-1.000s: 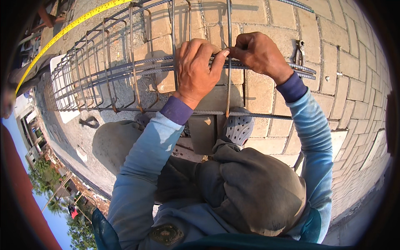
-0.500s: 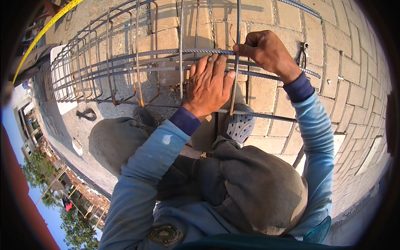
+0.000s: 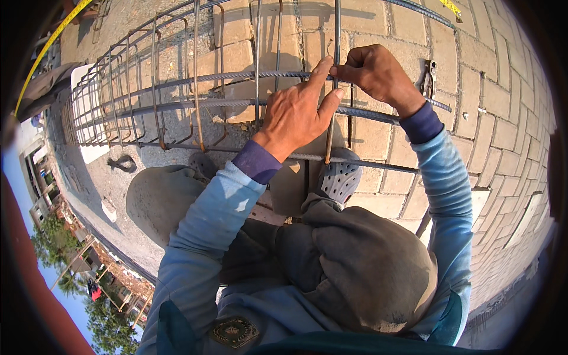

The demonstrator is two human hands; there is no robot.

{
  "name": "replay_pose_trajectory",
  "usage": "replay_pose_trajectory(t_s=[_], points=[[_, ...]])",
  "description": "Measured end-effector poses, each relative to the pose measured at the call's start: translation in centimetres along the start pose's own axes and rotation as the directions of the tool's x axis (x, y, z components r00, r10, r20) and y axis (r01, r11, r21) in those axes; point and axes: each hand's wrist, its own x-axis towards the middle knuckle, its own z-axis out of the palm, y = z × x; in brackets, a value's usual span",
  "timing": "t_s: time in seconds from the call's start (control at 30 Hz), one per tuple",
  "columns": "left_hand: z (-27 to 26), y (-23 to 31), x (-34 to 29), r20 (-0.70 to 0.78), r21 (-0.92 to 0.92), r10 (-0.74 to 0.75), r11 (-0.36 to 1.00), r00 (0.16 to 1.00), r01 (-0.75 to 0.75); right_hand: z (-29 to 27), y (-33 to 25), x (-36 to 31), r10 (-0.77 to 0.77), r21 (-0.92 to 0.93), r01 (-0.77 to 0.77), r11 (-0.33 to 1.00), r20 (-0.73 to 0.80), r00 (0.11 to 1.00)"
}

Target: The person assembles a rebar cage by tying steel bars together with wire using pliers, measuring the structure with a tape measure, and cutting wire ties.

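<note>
A rebar cage (image 3: 177, 105) of ribbed bars and bent stirrups lies across the ground before me. My right hand (image 3: 381, 74) pinches at a stirrup (image 3: 337, 35) where it crosses a long bar. A thin tie wire (image 3: 329, 45) rises beside these fingertips and seems to run into the pinch; its lower end is hidden. Over the bars, my left hand (image 3: 297, 112) has its index finger stretched up to the same crossing, almost against the right fingertips. Its thumb points to the stirrup, apart from the index, and I see nothing held in it.
Pliers or cutters (image 3: 428, 78) lie on the paving right of my right hand. Yellow measuring tape (image 3: 50, 44) curves at the far left; another piece (image 3: 452, 8) shows at the top right. My shoe (image 3: 342, 177) is beside the nearest bar (image 3: 378, 164). A dark loop (image 3: 122, 163) lies at left.
My left hand has lifted from lying flat on the bars, its index finger moving up to the right fingertips. The right hand stays at the crossing. A yellow tape piece appears at top right.
</note>
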Motion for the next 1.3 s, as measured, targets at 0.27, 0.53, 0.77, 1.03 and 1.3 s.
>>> replay_pose_trajectory(t_s=[0.27,0.53,0.77,1.03,1.3], points=[[-0.2,-1.3,1.3,0.121,-0.141,-0.03,0.989,0.992,0.047,0.5,1.0,0.4,-0.012,0.07,0.005,0.998,0.088,0.996],[0.9,-0.7,-0.6,0.076,-0.118,-0.072,0.99,0.995,0.08,1.1,3.7,1.6,-0.33,0.19,0.295,0.936,0.193,0.924],[2.4,-2.5,-2.7,-0.167,-0.167,0.026,0.984,0.986,-0.055,0.4,1.4,1.3,-0.05,0.076,0.032,0.997,0.25,0.967],[2.9,-0.4,-0.1,0.021,-0.069,-0.318,0.945,0.948,0.319,0.1,2.0,1.9,-0.13,0.09,0.111,0.99,0.242,0.962],[5.2,-0.9,1.4,-0.262,-0.098,-0.275,0.961,0.925,0.258,-0.2,1.1,1.1,-0.124,-0.137,0.129,0.982,0.047,0.991]])
